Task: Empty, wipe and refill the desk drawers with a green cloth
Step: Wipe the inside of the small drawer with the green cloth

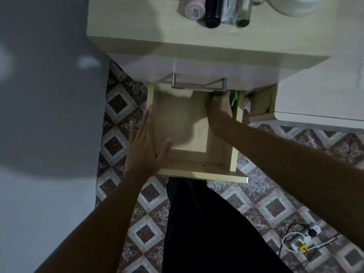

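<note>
Looking straight down on a pulled-out drawer (232, 154), pale wood-grain board, square, its inside bare apart from the right hand and cloth at the back.

Left hand (146, 146): flat, fingers straight and together, thumb spread, laid along the drawer's left wall near the front corner. Holds nothing. Forearm runs in from lower left.

Right hand (217, 106): reached deep into the back right corner of the drawer, under the upper drawer's metal bar handle (199, 87). It presses on a green cloth (234, 97); fingers are mostly hidden under the handle and blurred, so cannot tell whether they curl round the cloth or lie flat on it. Green shows on both sides of the hand.

Above: the table (122, 22), same light wood-grain, carries a row of bottles seen end-on: a pink one (195, 8) with a small label, unreadable; a black one (213, 14); a clear glass one (243, 16).

Floor (122, 119): speckled brown and white diamond tiles. Lower right, a white power strip (299, 248) with cords. Dark trouser leg (206, 233) below the drawer front.
</note>
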